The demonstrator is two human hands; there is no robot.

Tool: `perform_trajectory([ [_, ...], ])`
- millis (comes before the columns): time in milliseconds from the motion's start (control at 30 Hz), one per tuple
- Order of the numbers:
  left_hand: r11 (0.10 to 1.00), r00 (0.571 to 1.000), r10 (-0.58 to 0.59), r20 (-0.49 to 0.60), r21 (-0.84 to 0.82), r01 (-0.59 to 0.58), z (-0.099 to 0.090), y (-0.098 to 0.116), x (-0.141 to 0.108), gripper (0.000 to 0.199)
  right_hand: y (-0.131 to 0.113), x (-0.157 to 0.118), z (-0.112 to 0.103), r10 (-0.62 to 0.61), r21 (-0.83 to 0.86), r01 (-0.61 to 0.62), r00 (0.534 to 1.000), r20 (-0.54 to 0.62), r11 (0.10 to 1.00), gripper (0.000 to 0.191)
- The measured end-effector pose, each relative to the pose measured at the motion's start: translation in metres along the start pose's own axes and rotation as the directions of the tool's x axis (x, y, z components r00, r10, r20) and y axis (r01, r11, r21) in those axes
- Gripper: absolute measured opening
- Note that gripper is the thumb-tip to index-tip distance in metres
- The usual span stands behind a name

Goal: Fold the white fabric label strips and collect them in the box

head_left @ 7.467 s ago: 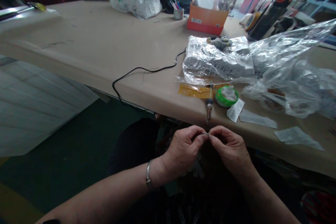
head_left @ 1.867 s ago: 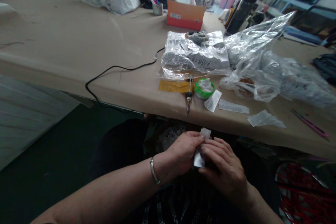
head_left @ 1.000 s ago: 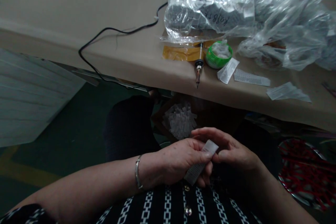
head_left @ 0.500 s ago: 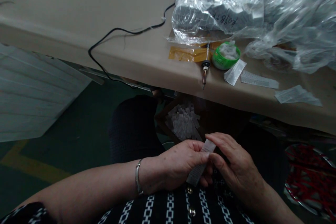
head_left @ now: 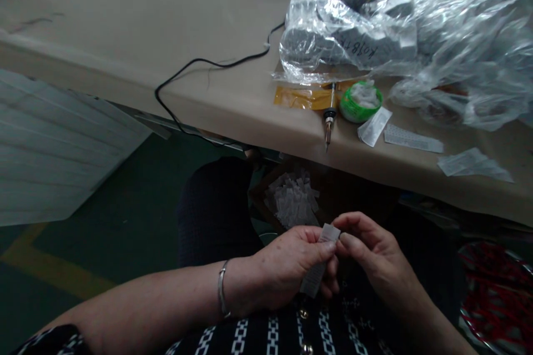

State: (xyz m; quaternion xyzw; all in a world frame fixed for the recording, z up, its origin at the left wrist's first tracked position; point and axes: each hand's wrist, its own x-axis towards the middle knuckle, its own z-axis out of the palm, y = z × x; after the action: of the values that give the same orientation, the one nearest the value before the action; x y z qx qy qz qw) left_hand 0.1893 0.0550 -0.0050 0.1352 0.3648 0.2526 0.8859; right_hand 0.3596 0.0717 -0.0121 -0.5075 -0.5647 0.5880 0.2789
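A narrow pale strip with fine printing [head_left: 314, 278] slants in front of my body. My left hand [head_left: 293, 260] is closed on it, thumb across the front, with the strip's ends showing above and below. Close by on the right, my right hand [head_left: 370, 252] has its thumb and index finger bent together at the strip's upper right edge; whether anything is pinched between them is too small to tell. Beyond my hands, a box below the table edge holds a heap of similar pale strips [head_left: 293, 199].
On the table [head_left: 125, 22] lie a black cable [head_left: 200, 60], amber tape [head_left: 297, 98], a pointed metal-tipped tool [head_left: 329, 116], a green tub of white material [head_left: 360, 102], loose strips [head_left: 413, 138] and crumpled clear plastic [head_left: 470, 39]. A red-filled round container [head_left: 499, 288] stands at lower right.
My right thumb and index finger have drawn closer together and off the strip's top. The view has tilted up slightly, showing a red box at the back.
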Motion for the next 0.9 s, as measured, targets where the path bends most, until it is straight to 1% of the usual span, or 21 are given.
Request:
perform_trajectory([
  [67, 0.999, 0.999, 0.049, -0.015, 0.011, -0.049, -0.001, 0.000, 0.001, 0.030, -0.001, 0.008, 0.002, 0.107, 0.172, -0.113, 0.993, 0.043, 0.979, 0.023],
  [100, 0.997, 0.997, 0.073, -0.019, 0.019, -0.073, -0.001, 0.001, 0.001, 0.030, -0.002, 0.012, 0.003, 0.142, 0.230, -0.155, 0.987, 0.069, 0.961, 0.023],
  [133, 0.995, 0.995, 0.095, -0.025, 0.029, -0.094, -0.002, 0.001, 0.001, 0.031, -0.002, 0.015, 0.005, 0.164, 0.274, -0.182, 0.982, 0.088, 0.944, 0.022],
  [200, 0.990, 0.991, 0.132, -0.035, 0.060, -0.129, -0.002, 0.003, 0.002, 0.033, -0.004, 0.021, 0.007, 0.171, 0.319, -0.195, 0.980, 0.105, 0.927, 0.022],
  [333, 0.961, 0.972, 0.229, -0.049, 0.170, -0.217, -0.004, 0.011, 0.003, 0.035, -0.008, 0.031, 0.011, 0.094, 0.297, -0.119, 0.991, 0.098, 0.947, 0.022],
  [400, 0.930, 0.953, 0.293, -0.070, 0.253, -0.268, -0.006, 0.018, 0.004, 0.031, -0.012, 0.039, 0.012, 0.033, 0.248, -0.050, 0.997, 0.073, 0.967, 0.021],
  [467, 0.881, 0.925, 0.366, -0.100, 0.358, -0.310, -0.009, 0.027, 0.005, 0.025, -0.016, 0.048, 0.011, -0.046, 0.178, 0.040, 0.998, 0.031, 0.983, 0.020],
  [500, 0.843, 0.903, 0.416, -0.110, 0.420, -0.337, -0.012, 0.032, 0.006, 0.021, -0.018, 0.053, 0.010, -0.090, 0.136, 0.088, 0.996, 0.011, 0.987, 0.020],
  [567, 0.725, 0.833, 0.545, -0.098, 0.554, -0.409, -0.017, 0.042, 0.009, 0.016, -0.023, 0.064, 0.008, -0.161, 0.044, 0.162, 0.987, -0.023, 0.986, 0.018],
  [667, 0.487, 0.682, 0.730, -0.038, 0.729, -0.481, -0.024, 0.057, 0.016, 0.017, -0.031, 0.078, 0.006, -0.217, -0.099, 0.210, 0.974, -0.069, 0.973, 0.016],
  [733, 0.365, 0.602, 0.799, -0.006, 0.800, -0.476, -0.028, 0.066, 0.021, 0.016, -0.035, 0.086, 0.006, -0.231, -0.175, 0.211, 0.968, -0.100, 0.962, 0.016],
  [800, 0.284, 0.552, 0.833, 0.017, 0.844, -0.455, -0.029, 0.074, 0.026, 0.016, -0.037, 0.092, 0.005, -0.254, -0.234, 0.218, 0.958, -0.134, 0.947, 0.016],
  [900, 0.195, 0.516, 0.855, 0.054, 0.889, -0.415, -0.029, 0.084, 0.031, 0.016, -0.039, 0.097, 0.006, -0.305, -0.312, 0.241, 0.936, -0.176, 0.919, 0.014],
])
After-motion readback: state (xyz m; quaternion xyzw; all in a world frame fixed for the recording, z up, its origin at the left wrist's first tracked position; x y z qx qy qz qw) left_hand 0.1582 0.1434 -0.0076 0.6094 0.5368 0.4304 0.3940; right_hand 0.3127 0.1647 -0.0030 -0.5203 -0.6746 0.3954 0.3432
